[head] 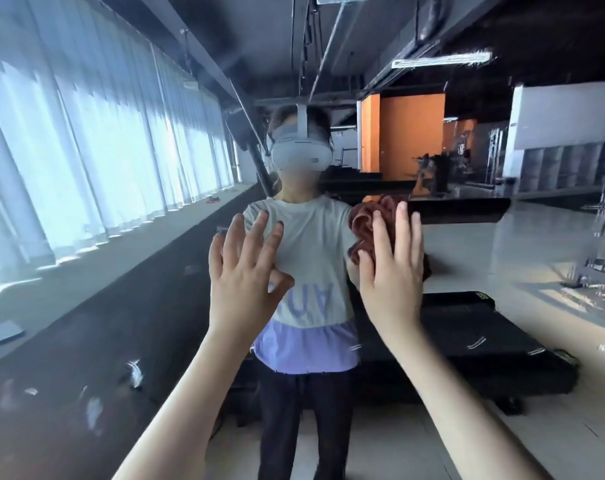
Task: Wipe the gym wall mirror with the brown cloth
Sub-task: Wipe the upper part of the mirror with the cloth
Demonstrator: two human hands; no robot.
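The gym wall mirror (502, 258) fills the whole head view and shows the reflection of a person in a white and lilac shirt. A crumpled brown cloth (365, 225) lies against the glass right of centre. My right hand (393, 268) presses flat on the cloth with straight fingers pointing up, covering most of it. My left hand (244, 271) is raised at the same height just left of it, fingers spread and straight against or close to the glass, holding nothing.
White smears and streaks (134, 374) mark the glass at lower left. The reflection shows a row of curtained windows (86, 150) on the left, a black mat or bench (484, 334) behind the person, an orange wall (408, 133) and gym machines far right.
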